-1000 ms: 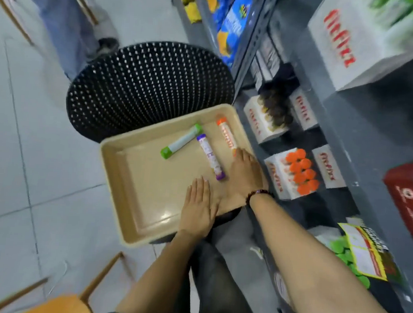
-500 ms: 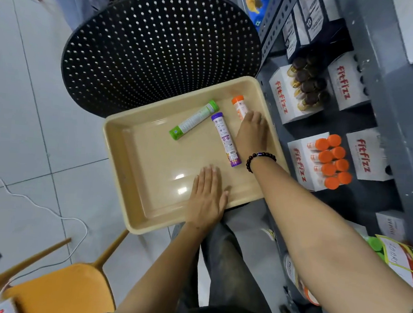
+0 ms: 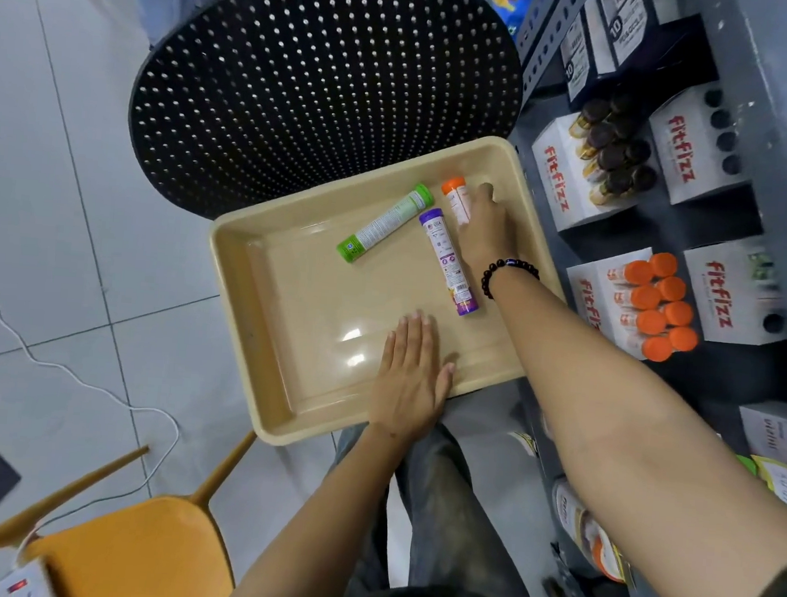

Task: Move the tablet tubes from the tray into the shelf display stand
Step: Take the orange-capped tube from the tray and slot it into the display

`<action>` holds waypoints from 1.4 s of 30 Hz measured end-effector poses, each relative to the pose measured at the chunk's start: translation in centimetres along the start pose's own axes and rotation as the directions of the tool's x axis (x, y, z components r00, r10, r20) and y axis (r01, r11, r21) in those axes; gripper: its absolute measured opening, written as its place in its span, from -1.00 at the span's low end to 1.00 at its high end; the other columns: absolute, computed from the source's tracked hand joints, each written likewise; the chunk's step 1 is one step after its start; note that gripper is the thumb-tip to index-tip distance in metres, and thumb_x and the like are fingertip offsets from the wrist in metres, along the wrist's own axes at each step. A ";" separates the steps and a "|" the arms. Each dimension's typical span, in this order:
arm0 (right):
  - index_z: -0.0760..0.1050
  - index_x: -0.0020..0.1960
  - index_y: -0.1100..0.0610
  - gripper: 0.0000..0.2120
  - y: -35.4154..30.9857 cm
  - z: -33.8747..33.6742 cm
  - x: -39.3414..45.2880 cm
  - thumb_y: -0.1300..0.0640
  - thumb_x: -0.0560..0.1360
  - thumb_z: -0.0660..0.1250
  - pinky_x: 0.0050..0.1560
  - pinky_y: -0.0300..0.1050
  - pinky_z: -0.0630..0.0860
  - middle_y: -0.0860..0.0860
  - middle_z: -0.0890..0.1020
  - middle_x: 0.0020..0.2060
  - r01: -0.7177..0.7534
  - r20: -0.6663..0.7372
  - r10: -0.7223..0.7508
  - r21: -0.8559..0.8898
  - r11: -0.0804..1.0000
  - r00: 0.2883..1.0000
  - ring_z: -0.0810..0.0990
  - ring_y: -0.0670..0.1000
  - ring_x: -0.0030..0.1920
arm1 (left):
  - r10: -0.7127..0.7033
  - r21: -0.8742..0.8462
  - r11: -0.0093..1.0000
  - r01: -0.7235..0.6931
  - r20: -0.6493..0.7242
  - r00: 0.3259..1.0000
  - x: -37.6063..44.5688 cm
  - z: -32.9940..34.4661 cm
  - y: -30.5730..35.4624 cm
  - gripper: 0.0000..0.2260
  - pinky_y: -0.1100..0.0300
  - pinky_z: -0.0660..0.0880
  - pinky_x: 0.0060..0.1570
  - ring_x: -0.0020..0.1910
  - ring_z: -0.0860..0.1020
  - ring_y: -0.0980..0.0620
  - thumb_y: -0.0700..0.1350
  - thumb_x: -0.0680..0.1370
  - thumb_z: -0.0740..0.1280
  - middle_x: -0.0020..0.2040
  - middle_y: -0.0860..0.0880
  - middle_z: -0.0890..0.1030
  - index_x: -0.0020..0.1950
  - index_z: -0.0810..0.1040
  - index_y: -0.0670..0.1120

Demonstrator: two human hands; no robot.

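A beige tray (image 3: pixel 261 283) rests on a black perforated stool, holding three tablet tubes. The green tube (image 3: pixel 385 222) lies diagonally at the back. A purple tube (image 3: pixel 448 261) lies lengthwise beside it. My right hand (image 3: pixel 484 227) lies over the orange-capped tube (image 3: pixel 455 196) with fingers curled on it; only the cap end shows. My left hand (image 3: pixel 411 377) presses flat on the tray's near floor and holds nothing. On the grey shelf to the right, a white Fitfizz display stand (image 3: pixel 592 297) holds several orange-capped tubes.
A black perforated stool (image 3: pixel 323 90) stands under and behind the tray. Other Fitfizz stands (image 3: pixel 576 171) with dark-capped tubes and one with open holes (image 3: pixel 730 301) sit on the shelf. An orange chair (image 3: pixel 126 555) and a white cable (image 3: pixel 93 383) lie at lower left.
My right hand has slid forward along the tray's right side onto the orange-capped tube and curled around it. My left hand has stayed flat in the tray. The view tilted down.
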State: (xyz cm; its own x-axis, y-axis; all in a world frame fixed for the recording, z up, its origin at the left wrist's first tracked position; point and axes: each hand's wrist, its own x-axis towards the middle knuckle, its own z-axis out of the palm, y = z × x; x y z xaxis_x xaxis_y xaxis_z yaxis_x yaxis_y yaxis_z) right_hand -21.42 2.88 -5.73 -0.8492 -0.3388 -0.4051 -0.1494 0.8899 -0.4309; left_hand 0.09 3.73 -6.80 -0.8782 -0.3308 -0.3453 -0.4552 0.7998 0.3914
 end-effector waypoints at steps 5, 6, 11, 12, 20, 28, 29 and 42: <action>0.16 0.39 0.15 -0.48 0.3 -1.4 -1.2 0.16 0.50 0.28 0.04 0.14 0.53 0.25 0.48 0.15 0.039 0.038 -0.041 0.046 0.998 0.998 0.53 0.25 0.08 | 0.012 0.007 1.000 -0.012 0.004 1.000 0.0 -0.1 0.0 -0.43 -0.11 0.21 0.36 0.41 0.29 -0.22 0.09 0.62 -0.12 0.41 -0.27 0.33 0.43 0.27 -0.28; 0.09 0.44 0.09 -0.40 0.4 -1.9 -1.7 0.12 0.49 0.28 0.08 0.15 0.51 0.25 0.45 0.19 0.047 0.043 -0.049 0.049 0.998 0.998 0.50 0.24 0.13 | 0.013 0.009 1.000 -0.013 0.009 1.000 0.0 -0.1 0.1 -0.43 -0.12 0.23 0.35 0.39 0.31 -0.22 0.09 0.62 -0.13 0.40 -0.27 0.35 0.42 0.29 -0.29; -0.07 0.50 -0.07 -0.21 0.9 -5.4 -4.8 0.22 0.42 0.29 0.20 0.23 0.45 0.24 0.40 0.28 0.051 -0.034 -0.048 0.068 0.996 0.998 0.44 0.27 0.23 | 0.064 0.052 0.996 -0.067 0.058 0.996 0.1 -0.4 -0.1 -0.35 -0.18 0.27 0.28 0.32 0.39 -0.28 0.12 0.63 -0.21 0.33 -0.30 0.43 0.36 0.37 -0.32; -0.03 0.50 -0.08 -0.23 1.0 -6.3 -5.7 0.23 0.43 0.29 0.18 0.21 0.48 0.23 0.41 0.26 0.039 -0.043 -0.035 0.101 0.994 0.998 0.45 0.26 0.21 | 0.086 0.072 0.993 -0.092 0.083 0.993 0.1 -0.5 -0.2 -0.35 -0.19 0.29 0.26 0.31 0.41 -0.28 0.12 0.63 -0.22 0.32 -0.30 0.44 0.35 0.39 -0.32; 0.23 0.39 -0.04 -0.32 3.2 -13.7 -17.6 0.25 0.33 0.34 -0.09 -0.14 0.44 0.12 0.55 0.04 -0.004 -0.294 0.107 0.330 0.944 0.950 0.54 0.19 0.01 | 0.381 0.142 0.906 -0.400 0.145 0.913 -1.0 -4.6 2.3 -0.33 -0.19 0.40 0.18 0.24 0.47 -0.32 0.09 0.64 -0.23 0.26 -0.35 0.48 0.27 0.44 -0.39; 0.22 0.39 -0.07 -0.32 8.6 -20.6 -35.3 0.22 0.33 0.37 -0.08 -0.04 0.47 0.13 0.59 0.08 -0.122 -0.593 0.360 0.403 0.907 0.720 0.49 0.11 -0.15 | 0.789 0.090 0.604 -0.792 0.074 0.610 -5.1 -6.3 15.0 -0.34 0.00 0.13 0.31 0.29 0.40 -0.35 0.10 0.64 -0.18 0.29 -0.39 0.43 0.30 0.39 -0.41; 0.23 0.37 -0.07 -0.33 9.6 -21.2 -37.8 0.22 0.33 0.36 -0.07 -0.04 0.48 0.13 0.59 0.07 -0.135 -0.628 0.387 0.411 0.902 0.675 0.46 0.08 -0.17 | 0.824 0.088 0.557 -0.826 0.072 0.563 -6.1 -5.9 17.0 -0.36 0.00 0.12 0.31 0.28 0.41 -0.35 0.10 0.64 -0.14 0.28 -0.40 0.43 0.30 0.39 -0.42; 0.27 0.35 -0.02 -0.40 22.7 -24.3 -61.3 0.23 0.37 0.36 0.04 0.08 0.55 -0.15 0.45 -0.12 -0.248 -0.799 0.539 0.483 0.840 0.268 0.50 0.03 -0.16 | 0.915 0.170 0.295 -0.940 0.234 0.329 -19.2 1.5 35.3 -0.42 0.02 -0.14 0.46 0.51 -0.08 -0.17 0.09 0.65 -0.07 0.53 -0.25 -0.02 0.51 -0.05 -0.29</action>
State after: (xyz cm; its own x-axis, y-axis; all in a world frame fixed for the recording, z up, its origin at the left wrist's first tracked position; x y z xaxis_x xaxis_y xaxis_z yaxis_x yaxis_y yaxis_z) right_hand 14.98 51.31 28.88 -0.7125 0.6327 0.3032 0.3301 0.6836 -0.6509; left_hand 1.10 39.06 12.40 -0.6712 0.7400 0.0449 0.7166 0.6321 0.2947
